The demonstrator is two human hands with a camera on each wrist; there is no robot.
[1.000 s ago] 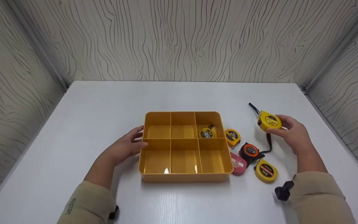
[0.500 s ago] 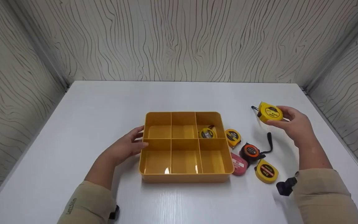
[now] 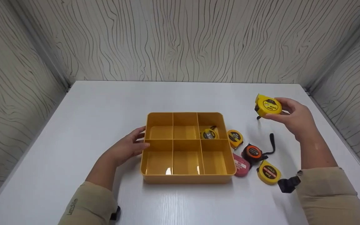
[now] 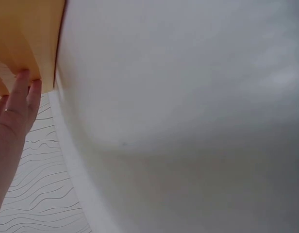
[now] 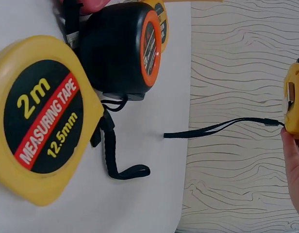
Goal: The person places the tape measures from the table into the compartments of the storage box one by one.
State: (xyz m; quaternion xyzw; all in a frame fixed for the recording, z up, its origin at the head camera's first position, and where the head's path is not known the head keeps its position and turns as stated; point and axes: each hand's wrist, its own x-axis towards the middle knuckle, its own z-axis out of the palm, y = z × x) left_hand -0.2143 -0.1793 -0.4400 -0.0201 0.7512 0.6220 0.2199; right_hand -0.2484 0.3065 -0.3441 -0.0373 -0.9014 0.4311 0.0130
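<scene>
My right hand point(image 3: 298, 118) pinches a yellow tape measure point(image 3: 269, 106) above the table, right of the box. Its black wrist strap point(image 5: 222, 127) trails from the case in the right wrist view. My left hand point(image 3: 125, 148) rests against the left side of a yellow-orange six-compartment box point(image 3: 187, 178). Its fingers point(image 4: 18, 94) lie straight against the outer wall, and the thumb reaches the rim. A small yellow and black tape measure point(image 3: 208, 134) lies in the box's back right compartment.
Beside the box's right side lie an orange-yellow tape measure point(image 3: 235, 138), a pink one point(image 3: 241, 165), a black and orange one point(image 3: 253, 152) with a strap, and a yellow 2 m one point(image 3: 268, 172). Wood-grain panels point(image 3: 180, 40) enclose the white table point(image 3: 111, 100).
My right hand has raised the yellow tape measure and moved it away from me, clear of the black and orange one, turning it slightly. The left hand and box look almost unmoved.
</scene>
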